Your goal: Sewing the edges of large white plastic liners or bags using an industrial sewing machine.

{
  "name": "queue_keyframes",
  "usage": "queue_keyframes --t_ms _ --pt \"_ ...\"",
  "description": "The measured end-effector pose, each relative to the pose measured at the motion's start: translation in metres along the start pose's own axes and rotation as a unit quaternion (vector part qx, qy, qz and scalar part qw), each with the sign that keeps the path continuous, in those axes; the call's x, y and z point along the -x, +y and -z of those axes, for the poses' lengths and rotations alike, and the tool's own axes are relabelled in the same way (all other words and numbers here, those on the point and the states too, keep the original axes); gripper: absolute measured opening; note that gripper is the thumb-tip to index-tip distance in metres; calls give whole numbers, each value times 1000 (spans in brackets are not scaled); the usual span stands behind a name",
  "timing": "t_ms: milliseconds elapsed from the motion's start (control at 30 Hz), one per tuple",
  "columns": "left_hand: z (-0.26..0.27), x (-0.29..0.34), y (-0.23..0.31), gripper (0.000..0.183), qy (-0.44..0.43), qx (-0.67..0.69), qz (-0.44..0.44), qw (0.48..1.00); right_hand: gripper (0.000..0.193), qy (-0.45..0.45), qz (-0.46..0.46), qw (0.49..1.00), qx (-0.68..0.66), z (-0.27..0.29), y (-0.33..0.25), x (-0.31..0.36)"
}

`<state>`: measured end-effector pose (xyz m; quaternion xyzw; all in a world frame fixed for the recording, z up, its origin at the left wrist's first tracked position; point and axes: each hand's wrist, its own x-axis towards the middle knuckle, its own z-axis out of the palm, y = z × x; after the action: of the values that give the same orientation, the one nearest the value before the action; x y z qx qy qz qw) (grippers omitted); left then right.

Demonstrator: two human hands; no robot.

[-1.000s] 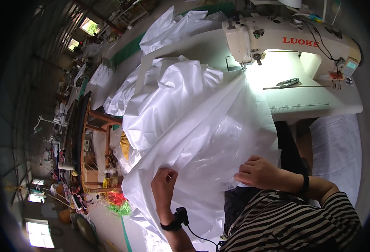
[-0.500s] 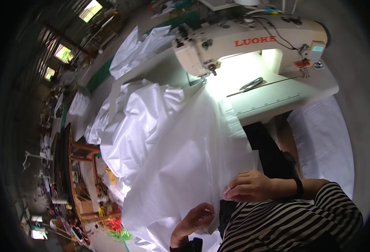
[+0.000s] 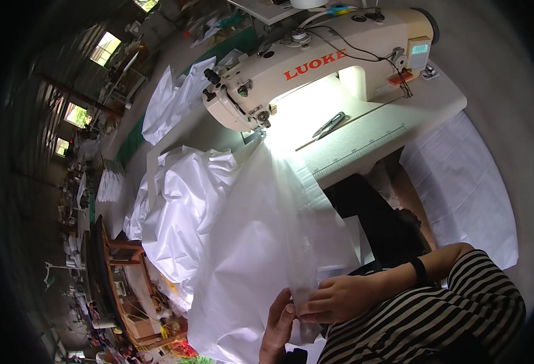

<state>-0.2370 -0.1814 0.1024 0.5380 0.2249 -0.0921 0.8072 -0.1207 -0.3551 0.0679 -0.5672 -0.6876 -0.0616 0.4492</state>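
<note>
A long sheet of thin white fabric (image 3: 243, 242) runs from under the head of a cream sewing machine (image 3: 315, 64) down to my lap. Close to my body, my right hand (image 3: 340, 298) has its fingers closed on the fabric's edge. Just left of it, almost touching, my left hand (image 3: 278, 324) pinches the same edge between thumb and fingers. The fabric partly hides the fingertips of both hands. At the needle end the cloth lies under the bright lamp light.
A pair of thread snips (image 3: 329, 125) lies on the machine bed. More white cloth hangs at the right (image 3: 461, 188) and lies behind the machine head (image 3: 173, 100). A wooden frame (image 3: 118, 261) stands at the left beside red and green strands on the floor.
My hands have come together at the fabric edge, the right moving down and left. The view has shifted, so the machine appears further left.
</note>
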Motion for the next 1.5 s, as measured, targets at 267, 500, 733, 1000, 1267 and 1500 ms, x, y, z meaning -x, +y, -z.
queue_keyframes --t_ms 267,500,733,1000,1267,1500 --pt "-23 -7 16 3 132 -604 -123 776 18 145 -104 974 -142 19 36 22" --pt "-51 -46 36 11 -138 -705 -354 599 32 37 -394 639 -659 -127 94 15" --pt "-39 -70 12 9 -207 -757 -294 545 50 82 -452 633 -623 -57 117 97" --pt "-46 -116 19 18 -271 -702 -169 637 42 82 -560 738 -368 -12 106 52" --pt "16 -189 90 39 49 -779 -209 590 41 106 -543 757 -348 -18 116 72" --pt "9 -283 86 29 49 -669 -438 598 48 -158 -562 789 -191 39 122 52"
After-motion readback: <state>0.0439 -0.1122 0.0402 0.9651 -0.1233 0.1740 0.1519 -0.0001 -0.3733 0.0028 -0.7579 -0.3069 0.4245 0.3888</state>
